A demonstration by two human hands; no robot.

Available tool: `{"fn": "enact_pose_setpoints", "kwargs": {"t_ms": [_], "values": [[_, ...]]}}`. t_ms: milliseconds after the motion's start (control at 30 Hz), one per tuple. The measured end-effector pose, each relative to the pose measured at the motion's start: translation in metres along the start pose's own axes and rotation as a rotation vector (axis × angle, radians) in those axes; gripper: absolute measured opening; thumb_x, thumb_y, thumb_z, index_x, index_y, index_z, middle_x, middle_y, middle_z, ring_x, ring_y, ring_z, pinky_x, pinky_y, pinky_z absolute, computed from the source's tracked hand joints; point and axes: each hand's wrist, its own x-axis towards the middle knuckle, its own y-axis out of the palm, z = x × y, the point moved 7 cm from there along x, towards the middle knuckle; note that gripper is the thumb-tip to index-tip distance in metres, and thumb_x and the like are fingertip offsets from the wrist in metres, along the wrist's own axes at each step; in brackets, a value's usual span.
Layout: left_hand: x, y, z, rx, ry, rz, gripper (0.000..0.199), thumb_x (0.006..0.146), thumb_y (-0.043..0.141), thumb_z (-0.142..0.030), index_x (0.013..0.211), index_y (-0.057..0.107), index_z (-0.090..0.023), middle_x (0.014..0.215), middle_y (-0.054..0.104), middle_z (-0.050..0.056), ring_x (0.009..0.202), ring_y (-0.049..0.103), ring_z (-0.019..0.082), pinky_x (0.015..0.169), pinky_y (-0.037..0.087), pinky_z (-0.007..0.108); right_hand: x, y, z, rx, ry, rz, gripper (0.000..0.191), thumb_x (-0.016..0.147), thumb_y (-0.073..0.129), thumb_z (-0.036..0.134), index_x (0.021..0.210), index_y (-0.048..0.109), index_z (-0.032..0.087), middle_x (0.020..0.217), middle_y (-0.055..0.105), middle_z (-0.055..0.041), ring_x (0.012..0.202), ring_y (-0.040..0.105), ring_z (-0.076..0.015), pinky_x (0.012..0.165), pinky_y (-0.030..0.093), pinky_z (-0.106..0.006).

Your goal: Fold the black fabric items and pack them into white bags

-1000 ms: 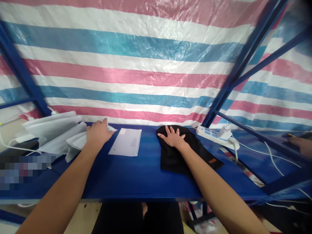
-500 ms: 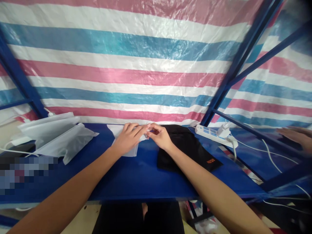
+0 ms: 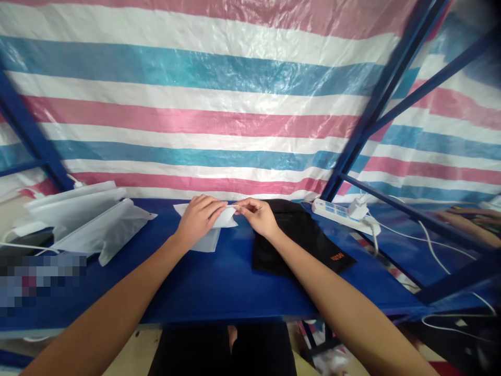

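A small frosted white plastic bag is raised at the back middle of the blue table, its top edge running between my hands. My left hand is closed on the left part of that edge, its fingers covering much of the bag. With thumb and forefinger my right hand pinches the right end of the edge. Under the bag lies another pale sheet or bag, partly hidden. Close behind my right wrist lies a black cloth pouch with orange lettering.
Several frosted plastic bags lie at the left beside white cables. A white power strip with plugs stands at the back right. Blue metal posts frame the blue table. At the far right is another person's arm.
My hands have moved slightly apart, and more of the bag and its straight top edge now shows between them. The other person's arm at the far right has shifted.
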Motion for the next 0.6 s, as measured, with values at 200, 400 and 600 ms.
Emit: {"fn": "enact_pose_setpoints", "kwargs": {"t_ms": [200,400,600], "values": [[-0.004,-0.014,0.016,0.000,-0.029,-0.039,0.020,0.111,0.062,-0.031,0.115,0.080,-0.024,0.111,0.082,0.006,0.102,0.072,0.025,0.094,0.050,0.042,0.006,-0.015,-0.013,0.076,0.063,-0.079,0.037,0.083,0.092,0.055,0.096,0.083,0.022,0.098,0.085,-0.0067,0.085,0.082,-0.0232,0.088,0.069,-0.040],[0.002,-0.005,0.004,-0.016,-0.014,-0.044,0.023,0.111,0.064,-0.037,0.123,0.080,-0.025,0.112,0.082,0.006,0.101,0.074,0.024,0.091,0.049,0.041,0.002,-0.010,-0.005,0.007,0.043,-0.022,0.038,0.086,0.089,0.057,0.097,0.082,0.022,0.094,0.084,-0.0067,0.087,0.083,-0.0242,0.085,0.068,-0.037],[0.002,-0.011,0.015,0.020,-0.042,-0.018,0.024,0.113,0.059,-0.034,0.115,0.080,-0.023,0.113,0.083,0.006,0.104,0.075,0.026,0.096,0.050,0.043,0.003,-0.011,-0.009,0.039,0.089,-0.040,0.040,0.082,0.091,0.058,0.095,0.080,0.021,0.096,0.083,-0.0062,0.086,0.083,-0.0233,0.085,0.069,-0.037]]}}
